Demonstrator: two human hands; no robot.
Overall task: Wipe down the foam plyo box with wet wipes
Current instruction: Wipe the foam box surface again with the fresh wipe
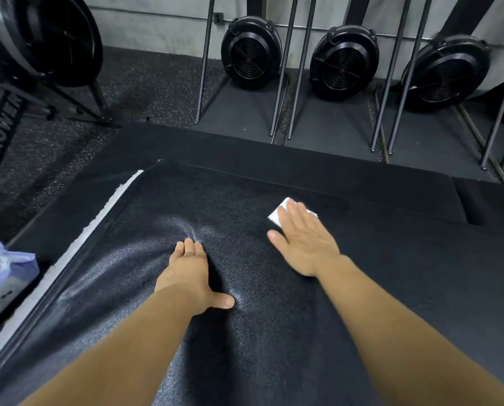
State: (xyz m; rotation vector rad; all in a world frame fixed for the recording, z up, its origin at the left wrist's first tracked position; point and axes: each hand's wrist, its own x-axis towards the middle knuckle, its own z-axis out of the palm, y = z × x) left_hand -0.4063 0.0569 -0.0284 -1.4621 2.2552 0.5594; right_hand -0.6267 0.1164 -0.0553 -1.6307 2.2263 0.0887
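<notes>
The black foam plyo box (274, 332) fills the lower half of the view; its top has a shiny, textured skin. My right hand (303, 241) lies flat on the top with straight fingers pressing a folded white wet wipe (277, 213), whose corners stick out beyond the fingertips. My left hand (192, 271) also rests flat on the top to the left, fingers straight and thumb spread, dimpling the soft cover. A white strip of torn foam (110, 206) shows along the box's left edge.
A pale plastic wipes pack (1, 276) sits at the left edge. More black foam boxes (303, 165) lie behind and to the right. Upright rowers with black fans (250, 51) and steel rails (283, 77) line the far wall; another rower (39, 39) stands at top left.
</notes>
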